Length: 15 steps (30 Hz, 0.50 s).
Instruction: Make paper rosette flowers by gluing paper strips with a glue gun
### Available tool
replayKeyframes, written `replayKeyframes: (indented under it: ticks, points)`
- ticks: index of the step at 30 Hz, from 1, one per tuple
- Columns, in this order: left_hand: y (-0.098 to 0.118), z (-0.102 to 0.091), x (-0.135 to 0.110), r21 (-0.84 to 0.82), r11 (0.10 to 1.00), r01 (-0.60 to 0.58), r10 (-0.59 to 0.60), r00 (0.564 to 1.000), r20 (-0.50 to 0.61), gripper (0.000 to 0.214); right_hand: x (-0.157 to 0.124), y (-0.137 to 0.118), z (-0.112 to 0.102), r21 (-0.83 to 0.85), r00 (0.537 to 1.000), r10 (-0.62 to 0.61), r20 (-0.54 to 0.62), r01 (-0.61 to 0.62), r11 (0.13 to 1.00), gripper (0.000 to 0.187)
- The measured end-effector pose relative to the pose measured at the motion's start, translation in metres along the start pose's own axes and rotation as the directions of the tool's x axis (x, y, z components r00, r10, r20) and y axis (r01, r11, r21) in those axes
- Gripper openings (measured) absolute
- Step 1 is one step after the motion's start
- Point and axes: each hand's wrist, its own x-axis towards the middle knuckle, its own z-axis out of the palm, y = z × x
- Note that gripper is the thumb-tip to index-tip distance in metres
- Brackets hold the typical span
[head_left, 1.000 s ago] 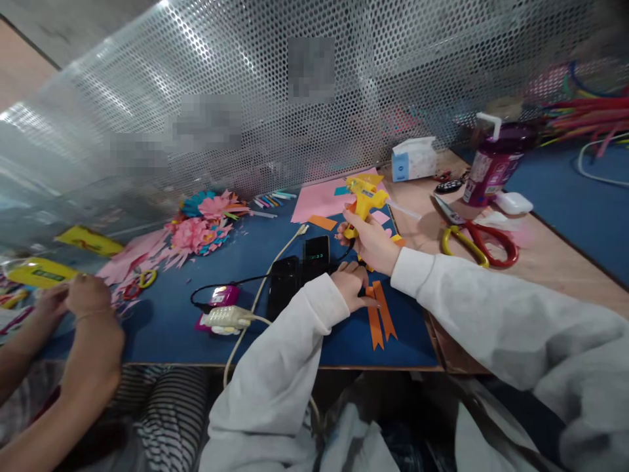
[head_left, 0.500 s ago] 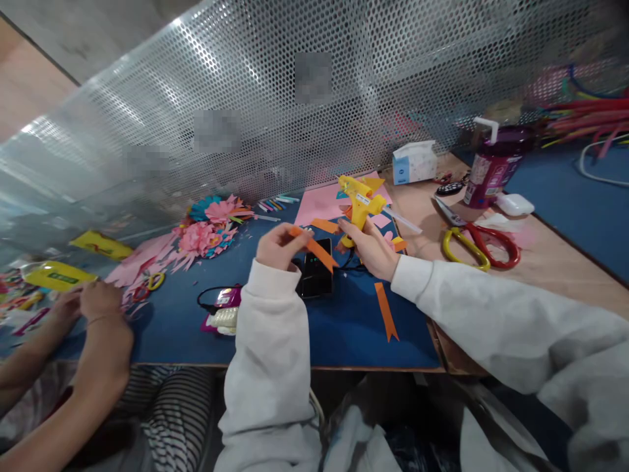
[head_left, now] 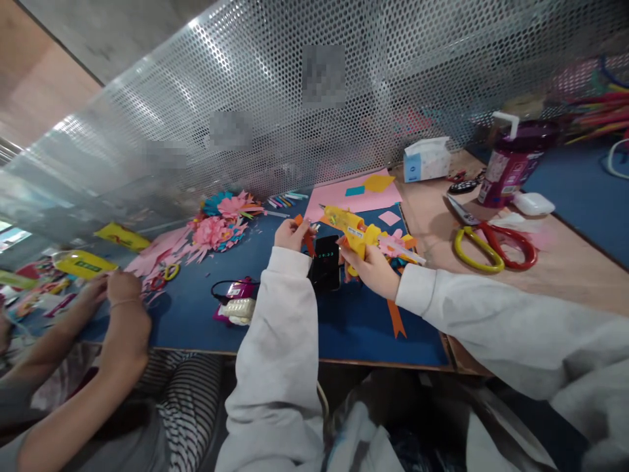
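Observation:
Pinched in my left hand (head_left: 291, 235) is an orange paper strip (head_left: 308, 244), seen nearly edge-on. My right hand (head_left: 372, 269) is wrapped round the handle of a yellow glue gun (head_left: 351, 233), whose nozzle points left toward the strip, apart from it. A clear glue stick (head_left: 405, 252) sticks out of the gun's back. Between my hands a black phone (head_left: 327, 262) lies on the blue mat with its screen lit. Another orange strip with a notched end (head_left: 396, 319) lies below my right wrist. Pink paper pieces (head_left: 392, 242) sit behind my right hand, partly hidden.
Large scissors (head_left: 484, 246), a purple bottle with a straw (head_left: 514, 164) and a tissue pack (head_left: 426, 159) stand or lie on the right. Pink paper flowers (head_left: 219, 229) lie left. A co-worker's hands (head_left: 118, 285) are at far left. A perforated metal panel (head_left: 275, 131) borders the back.
My right hand has lowered the glue gun and tilted its nozzle more to the left. The strip in my left hand has turned from slanting rightward to hanging nearly upright. The view has shifted slightly.

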Motion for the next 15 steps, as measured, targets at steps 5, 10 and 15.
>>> replayKeyframes:
  ticks: [5,10,15]
  points:
    - [0.0,0.004,-0.011,0.099,0.995,0.018,-0.029,0.993,0.116,0.034,-0.01,0.006,0.003,-0.059,1.0,0.015,0.012,-0.014,0.998,0.029]
    - [-0.001,0.008,-0.014,0.092,0.995,0.028,-0.042,0.987,0.155,0.03,-0.01,0.005,0.002,-0.104,0.999,0.029,-0.015,-0.031,0.994,0.027]
    - [-0.004,0.01,-0.011,0.033,0.998,0.058,-0.062,0.985,0.16,0.023,-0.009,0.007,0.001,-0.119,0.998,0.054,-0.019,-0.056,0.991,0.03]
